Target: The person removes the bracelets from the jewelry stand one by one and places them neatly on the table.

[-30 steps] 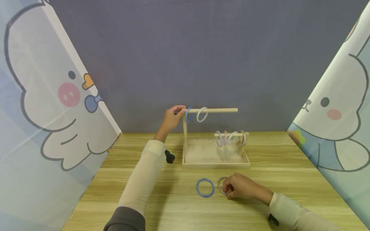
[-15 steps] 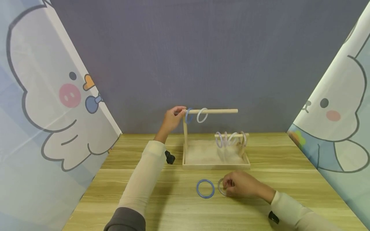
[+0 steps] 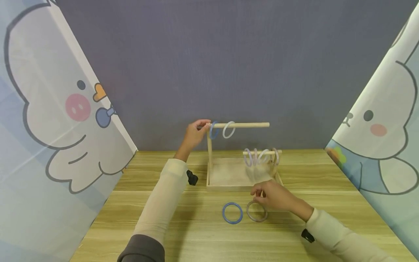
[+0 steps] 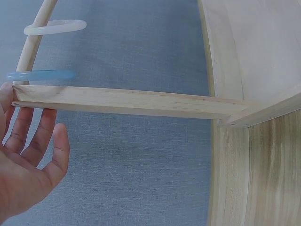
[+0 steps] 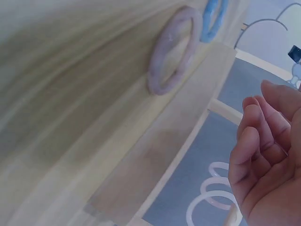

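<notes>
While the mauve bangle (image 3: pixel 256 220) lay flat on the table (image 3: pixel 268 243), just beside the blue bangle (image 3: pixel 232 222), the right hand (image 3: pixel 273 194) was the nearer one, hovering by its far rim. Its fingers were loosely curled, pinching nothing, with the bangle on their near side. Being a circle, it had no long axis really. Meanwhile the left hand (image 3: pixel 193 135) pinched a top corner of the wooden rack (image 3: pixel 229 189).

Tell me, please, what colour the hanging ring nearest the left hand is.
That ring is blue, seen best in the left wrist view.
</notes>
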Demonstrator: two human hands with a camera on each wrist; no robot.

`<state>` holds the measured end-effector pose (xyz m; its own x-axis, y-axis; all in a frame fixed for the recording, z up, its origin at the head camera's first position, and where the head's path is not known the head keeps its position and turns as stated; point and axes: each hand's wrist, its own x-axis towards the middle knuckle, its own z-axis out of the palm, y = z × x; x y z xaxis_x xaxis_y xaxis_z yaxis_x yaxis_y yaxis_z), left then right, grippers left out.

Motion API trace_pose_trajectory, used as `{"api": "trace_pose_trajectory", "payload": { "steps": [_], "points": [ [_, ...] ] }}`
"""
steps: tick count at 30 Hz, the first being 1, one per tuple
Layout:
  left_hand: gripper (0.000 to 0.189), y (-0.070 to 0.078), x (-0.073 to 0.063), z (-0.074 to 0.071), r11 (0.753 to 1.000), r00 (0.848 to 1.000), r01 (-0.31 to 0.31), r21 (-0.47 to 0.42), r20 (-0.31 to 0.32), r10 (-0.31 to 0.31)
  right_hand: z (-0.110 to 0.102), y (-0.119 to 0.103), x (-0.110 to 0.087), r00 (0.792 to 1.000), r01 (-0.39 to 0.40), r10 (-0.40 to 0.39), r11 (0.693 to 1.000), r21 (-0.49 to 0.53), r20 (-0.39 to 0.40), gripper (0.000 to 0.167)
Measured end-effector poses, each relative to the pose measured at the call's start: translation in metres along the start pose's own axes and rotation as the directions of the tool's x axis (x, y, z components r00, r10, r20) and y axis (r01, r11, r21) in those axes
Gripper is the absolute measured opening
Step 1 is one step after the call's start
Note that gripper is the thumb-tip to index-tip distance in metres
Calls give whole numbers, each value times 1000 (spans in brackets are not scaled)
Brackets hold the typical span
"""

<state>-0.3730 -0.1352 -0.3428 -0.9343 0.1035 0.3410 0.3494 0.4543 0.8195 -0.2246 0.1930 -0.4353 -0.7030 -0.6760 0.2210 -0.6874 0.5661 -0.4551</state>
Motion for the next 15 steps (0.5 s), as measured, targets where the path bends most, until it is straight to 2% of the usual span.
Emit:
{"api": "trace_pose_trajectory", "payload": {
  "steps": [4, 15],
  "points": [
    [32, 1, 1, 0, 1000, 1000, -1, -2, 1, 1, -6, -3, 5, 999, -43, 43, 999, 17, -6, 13],
    [31, 1, 1, 0, 1000, 1000, 10, -1, -2, -10, -16, -10, 25, 994, -40, 34, 998, -56, -108, 16]
  ]
}}
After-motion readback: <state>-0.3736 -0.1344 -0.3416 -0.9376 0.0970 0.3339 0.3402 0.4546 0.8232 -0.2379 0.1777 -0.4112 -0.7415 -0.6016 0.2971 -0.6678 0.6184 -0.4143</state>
